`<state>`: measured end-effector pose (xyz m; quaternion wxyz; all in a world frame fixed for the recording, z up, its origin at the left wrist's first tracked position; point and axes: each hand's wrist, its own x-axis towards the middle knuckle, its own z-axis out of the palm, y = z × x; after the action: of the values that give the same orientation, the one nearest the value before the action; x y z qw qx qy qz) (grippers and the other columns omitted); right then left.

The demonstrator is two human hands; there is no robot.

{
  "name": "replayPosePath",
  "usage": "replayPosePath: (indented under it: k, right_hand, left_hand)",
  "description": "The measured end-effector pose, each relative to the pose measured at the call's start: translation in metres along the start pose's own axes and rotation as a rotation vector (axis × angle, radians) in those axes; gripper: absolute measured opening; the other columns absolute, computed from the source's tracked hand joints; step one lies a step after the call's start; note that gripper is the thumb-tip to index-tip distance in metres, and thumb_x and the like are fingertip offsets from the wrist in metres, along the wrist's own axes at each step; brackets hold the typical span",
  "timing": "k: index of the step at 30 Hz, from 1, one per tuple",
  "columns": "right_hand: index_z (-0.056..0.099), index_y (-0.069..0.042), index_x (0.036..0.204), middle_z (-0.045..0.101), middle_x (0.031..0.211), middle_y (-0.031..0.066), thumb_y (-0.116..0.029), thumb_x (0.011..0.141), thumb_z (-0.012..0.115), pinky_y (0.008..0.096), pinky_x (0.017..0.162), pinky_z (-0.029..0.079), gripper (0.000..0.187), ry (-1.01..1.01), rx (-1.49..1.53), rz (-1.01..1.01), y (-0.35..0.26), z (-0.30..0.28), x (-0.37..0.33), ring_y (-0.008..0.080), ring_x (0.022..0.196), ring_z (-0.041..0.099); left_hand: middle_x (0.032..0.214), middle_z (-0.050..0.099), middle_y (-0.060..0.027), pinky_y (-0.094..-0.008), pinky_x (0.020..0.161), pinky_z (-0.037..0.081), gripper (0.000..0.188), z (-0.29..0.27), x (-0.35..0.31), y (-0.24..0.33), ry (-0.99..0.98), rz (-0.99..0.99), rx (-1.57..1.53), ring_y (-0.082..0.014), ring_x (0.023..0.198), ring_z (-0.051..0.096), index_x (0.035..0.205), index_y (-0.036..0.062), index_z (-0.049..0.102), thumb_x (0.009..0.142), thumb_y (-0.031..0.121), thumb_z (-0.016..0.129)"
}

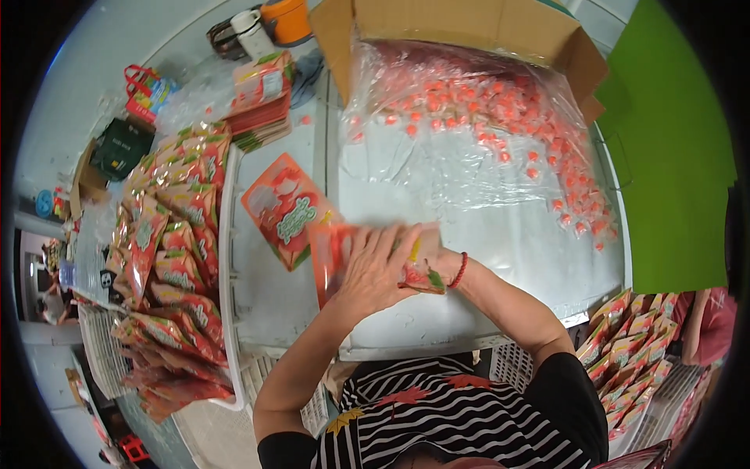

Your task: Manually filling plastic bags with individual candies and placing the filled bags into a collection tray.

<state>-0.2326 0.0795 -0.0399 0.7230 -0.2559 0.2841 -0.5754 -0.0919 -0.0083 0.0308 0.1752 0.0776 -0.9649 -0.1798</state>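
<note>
A red-and-orange printed pouch [332, 248] is held low over the near part of the table, lying sideways. My left hand [373, 266] lies across its front, fingers stretched over it and pressing on it. From the right, my right hand [444, 264], with a red beaded bracelet at the wrist, reaches to the pouch's right end. Its fingers are hidden by the pouch and my left hand, so whether they are inside or behind it I cannot tell. A second, flat pouch [283, 211] rests on the table just left of the held one.
Small clear-wrapped red pieces [500, 109] spill from a plastic-lined cardboard box [469, 27] at the back. At left, a white crate [230, 313] is packed with filled pouches [176, 266]. A pouch stack [262, 102] stands behind. More pouches [634, 352] and another person's arm [694, 324] are at right.
</note>
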Motion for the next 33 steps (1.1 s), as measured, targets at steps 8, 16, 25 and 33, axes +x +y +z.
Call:
replayPosePath:
  k: [8,16,25,33]
  right_hand:
    - [0.063,-0.003,0.108,0.065,0.109,0.0111,-0.020,0.088,0.059,0.0339,0.088,0.046,0.026,0.179,-1.050,-0.112,-0.109,-0.040,-0.011,0.0201,0.104,0.059]
    - [0.048,0.001,0.124,0.046,0.131,0.0204,-0.026,0.084,0.057,0.0456,0.100,0.035,0.049,1.492,-2.345,-0.270,-0.277,-0.242,0.014,0.0391,0.120,0.042]
    - [0.043,-0.011,0.134,0.035,0.144,0.0142,-0.048,0.092,0.042,0.0427,0.108,0.028,0.057,1.158,-1.829,-0.649,-0.359,-0.306,0.073,0.0321,0.132,0.031]
    - [0.053,-0.012,0.126,0.046,0.137,0.0132,-0.045,0.087,0.046,0.0438,0.104,0.033,0.051,1.200,-1.544,-0.263,-0.341,-0.357,0.124,0.0333,0.127,0.041]
  left_hand:
    - [0.096,0.059,-0.0127,-0.0439,0.083,0.042,0.077,-0.002,-0.012,-0.035,0.061,-0.260,0.082,-0.0312,0.092,0.057,0.129,0.0077,0.047,0.061,0.030,0.079]
    - [0.096,0.061,-0.0181,-0.0417,0.073,0.050,0.084,0.010,0.002,-0.027,-0.023,-0.389,-0.019,-0.0351,0.084,0.061,0.131,0.0071,0.044,0.060,0.030,0.084]
    - [0.103,0.061,-0.0198,-0.0414,0.078,0.050,0.087,0.016,0.019,-0.040,-0.167,-0.477,-0.101,-0.0352,0.092,0.061,0.134,0.0059,0.038,0.063,0.030,0.081]
    - [0.113,0.058,-0.0176,-0.0434,0.082,0.049,0.085,-0.012,0.049,-0.025,-0.275,-0.519,-0.348,-0.0367,0.102,0.059,0.134,0.0056,0.037,0.065,0.032,0.079]
